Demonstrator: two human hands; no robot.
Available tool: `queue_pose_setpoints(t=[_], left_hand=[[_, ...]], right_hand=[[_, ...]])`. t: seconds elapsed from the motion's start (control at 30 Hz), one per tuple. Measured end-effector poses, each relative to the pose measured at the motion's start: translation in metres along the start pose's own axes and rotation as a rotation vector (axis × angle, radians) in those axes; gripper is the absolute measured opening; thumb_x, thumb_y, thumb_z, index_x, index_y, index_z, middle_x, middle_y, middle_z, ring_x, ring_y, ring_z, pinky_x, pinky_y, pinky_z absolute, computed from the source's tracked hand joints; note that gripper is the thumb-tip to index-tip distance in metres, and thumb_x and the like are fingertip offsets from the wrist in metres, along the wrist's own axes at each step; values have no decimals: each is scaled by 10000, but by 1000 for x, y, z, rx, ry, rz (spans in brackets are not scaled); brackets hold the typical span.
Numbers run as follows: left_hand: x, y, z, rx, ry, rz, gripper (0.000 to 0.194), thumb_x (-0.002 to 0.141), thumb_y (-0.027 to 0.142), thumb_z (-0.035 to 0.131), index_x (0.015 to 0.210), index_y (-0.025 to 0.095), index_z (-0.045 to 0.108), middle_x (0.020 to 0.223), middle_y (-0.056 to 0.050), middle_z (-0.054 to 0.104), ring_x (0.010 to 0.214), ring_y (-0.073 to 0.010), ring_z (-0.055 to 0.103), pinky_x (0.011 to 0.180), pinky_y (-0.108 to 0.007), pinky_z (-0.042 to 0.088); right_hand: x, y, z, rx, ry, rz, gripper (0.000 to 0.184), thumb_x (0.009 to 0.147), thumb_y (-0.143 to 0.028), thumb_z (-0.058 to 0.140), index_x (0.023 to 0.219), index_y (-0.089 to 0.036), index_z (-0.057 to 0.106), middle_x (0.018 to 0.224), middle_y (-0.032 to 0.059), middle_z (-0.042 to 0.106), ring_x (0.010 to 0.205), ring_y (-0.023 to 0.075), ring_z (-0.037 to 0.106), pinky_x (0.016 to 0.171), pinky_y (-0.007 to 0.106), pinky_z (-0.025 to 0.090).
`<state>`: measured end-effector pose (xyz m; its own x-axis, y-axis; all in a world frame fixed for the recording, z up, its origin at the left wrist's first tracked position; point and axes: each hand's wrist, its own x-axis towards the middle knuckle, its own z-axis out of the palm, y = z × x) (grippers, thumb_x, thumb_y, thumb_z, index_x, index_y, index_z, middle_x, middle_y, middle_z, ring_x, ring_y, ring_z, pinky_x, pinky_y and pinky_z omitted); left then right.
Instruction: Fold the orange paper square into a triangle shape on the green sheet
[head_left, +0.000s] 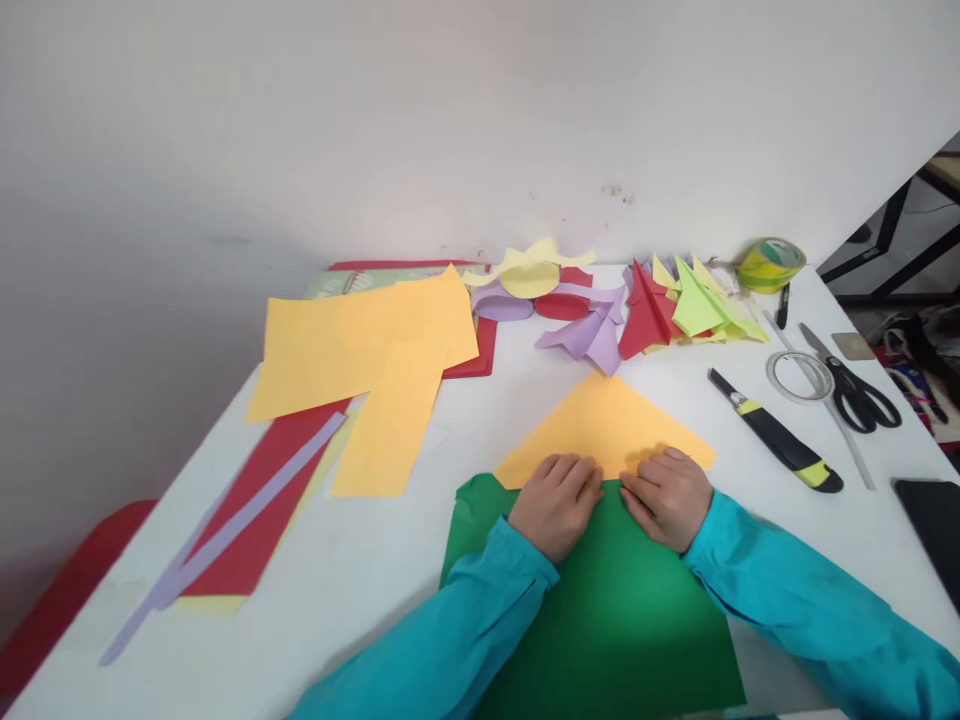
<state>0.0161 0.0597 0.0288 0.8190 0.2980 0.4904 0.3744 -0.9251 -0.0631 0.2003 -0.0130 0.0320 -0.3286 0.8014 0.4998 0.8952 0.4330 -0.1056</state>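
A triangular piece of orange paper (604, 425) lies with its point towards the wall and its long edge towards me. My left hand (559, 505), fingers curled together, grips that near edge left of its middle. On the right part of the same edge, the bent fingers of my right hand (669, 502) press and pinch the paper. Both hands hide parts of the edge. Under them a green sheet (622, 620) covers the table in front of me, its far left corner curled up.
Left are orange sheets (337, 345), a red strip (262, 510) and purple strips (262, 495). Behind stand folded paper planes (649, 310) and paper discs (530, 278). To the right lie a utility knife (780, 435), scissors (855, 390), a tape roll (771, 264) and a phone-like black object (934, 530).
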Motion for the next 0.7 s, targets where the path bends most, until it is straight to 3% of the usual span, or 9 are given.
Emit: queue_pose_setpoints(t=[0.2,0.4,0.7], left_hand=[[3,-2,3,-11,27,41,174,907,123,445,909,103,618,785,-77,607,740,-203,544,625,-337,458],[7,1,3,-24,97,61,162,902,112,457,904,94,618,787,-84,617,740,-193,551,632,-331,461],[10,7,-3,-61,193,60,149,865,74,477,877,114,620,804,-89,648,810,-200,574,667,-345,474]], right_hand=[[7,2,2,-59,-18,-7,179,885,-257,520,876,-144,658,754,59,589,748,191,459,673,340,308],[10,1,9,-152,49,-63,177,898,-147,492,805,-159,643,692,34,581,702,168,447,661,337,313],[11,-3,1,-32,195,-156,146,863,-92,531,773,-111,645,674,48,589,730,159,501,655,326,351]])
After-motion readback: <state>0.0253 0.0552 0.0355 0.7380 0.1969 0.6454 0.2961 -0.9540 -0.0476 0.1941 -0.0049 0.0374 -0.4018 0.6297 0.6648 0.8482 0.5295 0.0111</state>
